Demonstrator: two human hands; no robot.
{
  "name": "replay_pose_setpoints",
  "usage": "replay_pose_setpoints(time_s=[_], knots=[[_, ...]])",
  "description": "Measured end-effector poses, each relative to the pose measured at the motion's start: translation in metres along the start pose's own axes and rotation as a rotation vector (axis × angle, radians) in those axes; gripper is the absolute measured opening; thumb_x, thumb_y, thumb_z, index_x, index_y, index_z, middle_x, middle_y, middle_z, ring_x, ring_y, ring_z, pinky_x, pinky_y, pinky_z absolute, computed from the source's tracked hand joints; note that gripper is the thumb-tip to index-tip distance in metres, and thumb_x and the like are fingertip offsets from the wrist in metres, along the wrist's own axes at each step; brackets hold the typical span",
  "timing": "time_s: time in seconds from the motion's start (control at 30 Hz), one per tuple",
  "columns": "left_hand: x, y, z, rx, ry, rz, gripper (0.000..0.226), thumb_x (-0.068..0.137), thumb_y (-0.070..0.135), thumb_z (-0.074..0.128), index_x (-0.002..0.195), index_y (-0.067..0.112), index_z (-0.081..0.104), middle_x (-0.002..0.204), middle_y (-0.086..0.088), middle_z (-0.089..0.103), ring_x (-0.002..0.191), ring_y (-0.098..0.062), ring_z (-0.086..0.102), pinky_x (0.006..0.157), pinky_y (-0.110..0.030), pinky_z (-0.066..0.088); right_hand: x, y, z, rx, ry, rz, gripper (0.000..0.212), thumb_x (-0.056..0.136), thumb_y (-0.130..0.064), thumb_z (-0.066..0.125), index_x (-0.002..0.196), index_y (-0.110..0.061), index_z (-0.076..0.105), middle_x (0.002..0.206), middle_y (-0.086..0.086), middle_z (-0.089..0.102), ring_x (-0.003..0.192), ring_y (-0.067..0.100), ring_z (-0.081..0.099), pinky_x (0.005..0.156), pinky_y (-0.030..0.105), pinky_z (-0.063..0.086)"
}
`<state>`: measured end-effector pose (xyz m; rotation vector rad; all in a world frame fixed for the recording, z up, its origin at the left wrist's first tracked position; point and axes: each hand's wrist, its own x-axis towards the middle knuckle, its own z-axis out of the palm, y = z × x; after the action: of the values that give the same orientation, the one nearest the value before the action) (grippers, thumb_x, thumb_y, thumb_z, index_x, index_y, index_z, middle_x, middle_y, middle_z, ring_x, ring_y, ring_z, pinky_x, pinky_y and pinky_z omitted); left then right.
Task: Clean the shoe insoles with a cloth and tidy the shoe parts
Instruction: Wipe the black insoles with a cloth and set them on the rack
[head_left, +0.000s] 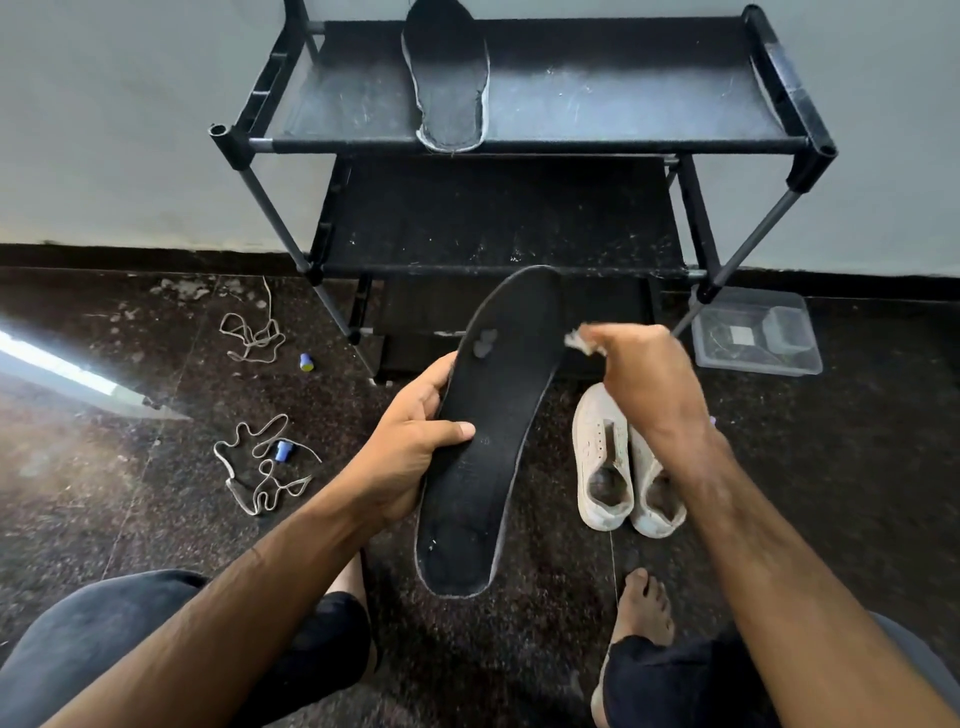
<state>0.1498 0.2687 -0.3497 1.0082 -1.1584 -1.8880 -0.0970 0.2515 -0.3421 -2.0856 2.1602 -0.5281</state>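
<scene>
My left hand (410, 441) grips a long black insole (488, 441) by its left edge, thumb across the face, holding it upright over the floor. A pale smudge marks the insole near its top. My right hand (639, 374) pinches a small whitish cloth (579, 340) at the insole's upper right edge; the hand is motion-blurred. A second black insole (449, 78) lies on the top shelf of the black shoe rack (519, 145). Two white shoes (623, 467) without laces stand side by side on the floor, partly hidden by my right forearm.
Two loose laces (254, 332) (260, 467) lie on the dark stone floor at the left, with two small blue caps (306, 362) (284, 451) near them. A clear plastic box (753, 332) sits by the rack's right leg. My knees and bare feet are below.
</scene>
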Motion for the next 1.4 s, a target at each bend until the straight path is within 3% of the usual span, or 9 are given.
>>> replay_pose_setpoints(time_s=[0.13, 0.27, 0.47, 0.57, 0.9, 1.0, 1.13, 1.27, 1.4], knots=[[0.005, 0.0, -0.001, -0.018, 0.078, -0.027, 0.07, 0.084, -0.028, 0.037, 0.133, 0.018, 0.057, 0.122, -0.007, 0.072, 0.108, -0.021, 0.069, 0.086, -0.034, 0.058, -0.011, -0.034, -0.012, 0.313, 0.286, -0.245, 0.037, 0.094, 0.008, 0.056, 0.127, -0.006, 0.068, 0.13, 0.003, 0.064, 0.123, 0.014, 0.061, 0.105, 0.031, 0.051], [0.004, 0.003, -0.003, -0.066, 0.072, 0.019, 0.069, 0.078, -0.024, 0.044, 0.136, 0.012, 0.056, 0.132, -0.012, 0.067, 0.119, -0.023, 0.064, 0.097, -0.033, 0.055, -0.032, -0.06, 0.01, 0.207, -0.051, -0.519, 0.047, 0.088, -0.006, 0.043, 0.127, -0.009, 0.069, 0.132, 0.008, 0.067, 0.12, 0.02, 0.066, 0.1, 0.037, 0.055], [0.008, 0.011, -0.011, -0.091, 0.166, 0.047, 0.061, 0.085, -0.024, 0.043, 0.137, 0.006, 0.054, 0.122, -0.012, 0.069, 0.106, -0.023, 0.068, 0.084, -0.033, 0.059, -0.016, -0.023, -0.01, 0.044, 0.012, -0.117, 0.039, 0.089, 0.004, 0.051, 0.117, -0.013, 0.073, 0.119, 0.003, 0.073, 0.111, 0.024, 0.07, 0.091, 0.041, 0.058], [0.007, 0.005, -0.003, -0.077, 0.197, -0.001, 0.061, 0.086, -0.024, 0.042, 0.139, 0.004, 0.052, 0.123, -0.015, 0.07, 0.108, -0.026, 0.068, 0.087, -0.036, 0.057, -0.023, -0.056, -0.013, 0.263, 0.217, -0.238, 0.04, 0.092, 0.005, 0.053, 0.127, -0.006, 0.069, 0.128, 0.008, 0.069, 0.12, 0.016, 0.065, 0.104, 0.031, 0.052], [0.005, 0.004, -0.003, -0.447, 0.219, -0.215, 0.058, 0.104, 0.048, 0.045, 0.135, 0.001, 0.059, 0.136, -0.017, 0.059, 0.126, -0.035, 0.059, 0.115, -0.039, 0.042, -0.051, -0.104, 0.024, 0.392, -0.041, -0.497, 0.039, 0.093, -0.007, 0.052, 0.13, -0.004, 0.067, 0.133, 0.013, 0.066, 0.122, 0.022, 0.064, 0.098, 0.039, 0.056], [0.01, 0.004, -0.011, -0.427, 0.32, -0.214, 0.059, 0.101, 0.038, 0.058, 0.153, 0.018, 0.041, 0.159, -0.01, 0.036, 0.13, -0.046, 0.053, 0.12, -0.045, 0.035, -0.054, -0.105, 0.015, 0.646, -0.261, -0.547, 0.038, 0.087, 0.006, 0.063, 0.122, -0.005, 0.072, 0.123, 0.007, 0.072, 0.113, 0.015, 0.069, 0.096, 0.035, 0.056], [0.01, 0.005, -0.006, -0.387, 0.35, -0.152, 0.034, 0.107, 0.022, 0.04, 0.128, 0.005, 0.06, 0.117, -0.016, 0.073, 0.108, -0.029, 0.068, 0.093, -0.039, 0.058, -0.032, -0.083, -0.01, 1.217, -0.317, -0.092, 0.037, 0.087, 0.013, 0.064, 0.116, -0.008, 0.073, 0.109, -0.007, 0.076, 0.105, 0.008, 0.071, 0.093, 0.025, 0.056], [0.01, 0.01, 0.001, -0.493, 0.324, -0.082, 0.038, 0.108, 0.014, 0.037, 0.143, 0.014, 0.05, 0.13, -0.013, 0.068, 0.112, -0.025, 0.069, 0.096, -0.042, 0.058, -0.04, -0.079, -0.003, 0.536, 0.059, -0.315, 0.039, 0.087, 0.008, 0.066, 0.121, -0.008, 0.072, 0.12, 0.004, 0.073, 0.11, 0.013, 0.07, 0.094, 0.034, 0.058], [0.012, 0.006, -0.008, -0.53, 0.41, -0.092, 0.034, 0.108, 0.013, 0.04, 0.137, 0.021, 0.055, 0.125, -0.006, 0.071, 0.104, -0.02, 0.072, 0.084, -0.039, 0.062, -0.06, -0.104, 0.011, 0.424, -0.269, -0.604, 0.035, 0.083, 0.004, 0.068, 0.117, -0.005, 0.073, 0.115, 0.012, 0.074, 0.105, 0.024, 0.072, 0.088, 0.043, 0.06]])
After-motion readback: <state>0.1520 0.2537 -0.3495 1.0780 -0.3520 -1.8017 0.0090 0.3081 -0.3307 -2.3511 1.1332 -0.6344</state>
